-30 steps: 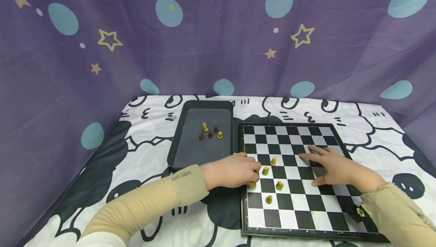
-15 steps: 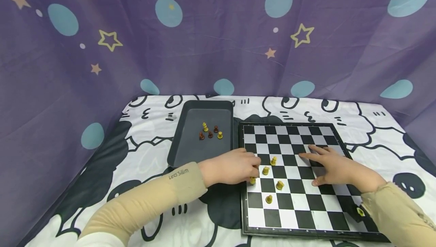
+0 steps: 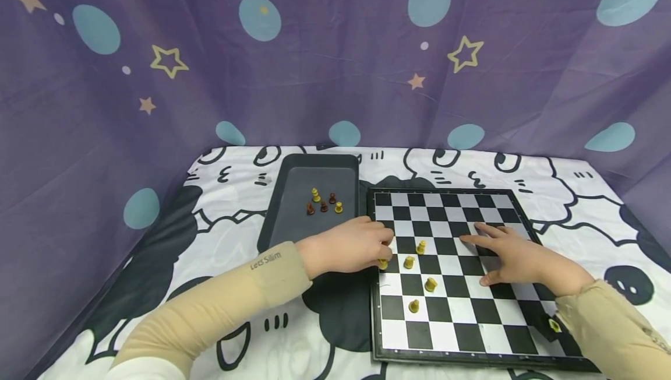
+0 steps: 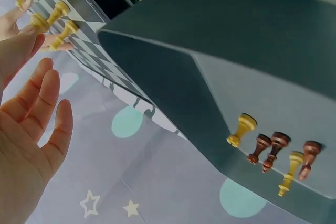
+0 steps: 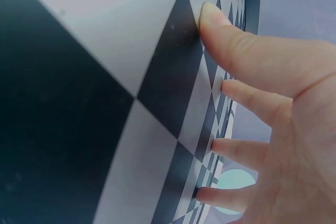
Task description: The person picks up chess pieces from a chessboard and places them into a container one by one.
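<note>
My left hand pinches a yellow chess piece between thumb and fingers, above the left edge of the chessboard. In the left wrist view that chess piece shows at the thumb tip; the remaining fingers are spread and relaxed. Several other yellow chess pieces stand on the board's left side, among them one chess piece just right of the left fingertips. My right hand rests on the right half of the board, fingers spread, fingertips on the squares.
Beyond my left hand lies a dark grey tray, holding yellow pieces and brown pieces. A small dark item with a yellow spot sits beside the right sleeve. A purple curtain hangs behind the patterned cloth.
My left hand has moved up and slightly left, toward the tray, and the pinched yellow chess piece has moved with it. My right hand has stayed in place.
</note>
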`<state>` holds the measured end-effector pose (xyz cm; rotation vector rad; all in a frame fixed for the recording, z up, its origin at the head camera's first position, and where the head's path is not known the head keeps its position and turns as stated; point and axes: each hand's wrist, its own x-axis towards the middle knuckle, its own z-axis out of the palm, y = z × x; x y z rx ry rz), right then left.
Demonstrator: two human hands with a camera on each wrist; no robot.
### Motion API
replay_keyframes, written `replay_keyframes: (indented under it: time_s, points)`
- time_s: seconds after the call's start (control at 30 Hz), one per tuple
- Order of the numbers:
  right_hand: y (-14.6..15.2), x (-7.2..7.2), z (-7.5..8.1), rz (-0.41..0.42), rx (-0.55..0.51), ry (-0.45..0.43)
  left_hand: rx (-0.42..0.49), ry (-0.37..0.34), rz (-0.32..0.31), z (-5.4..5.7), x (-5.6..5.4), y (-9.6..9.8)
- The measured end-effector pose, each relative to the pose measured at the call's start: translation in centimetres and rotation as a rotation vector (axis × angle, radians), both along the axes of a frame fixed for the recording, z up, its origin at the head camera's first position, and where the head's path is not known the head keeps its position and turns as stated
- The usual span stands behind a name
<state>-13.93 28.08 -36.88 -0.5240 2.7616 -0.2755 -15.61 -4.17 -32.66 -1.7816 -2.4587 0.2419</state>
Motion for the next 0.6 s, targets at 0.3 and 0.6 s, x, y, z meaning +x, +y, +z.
replay_keyframes:
  time_s: [0.3,0.6]
  points:
    - [0.0,0.0,0.0,0.004,0.005,0.003,0.006,0.008,0.027,0.8,-0.4,-1.2]
    - [0.0,0.0,0.0,0.003,0.002,0.003,0.048,-0.019,0.067,1.4,-1.0,-2.0]
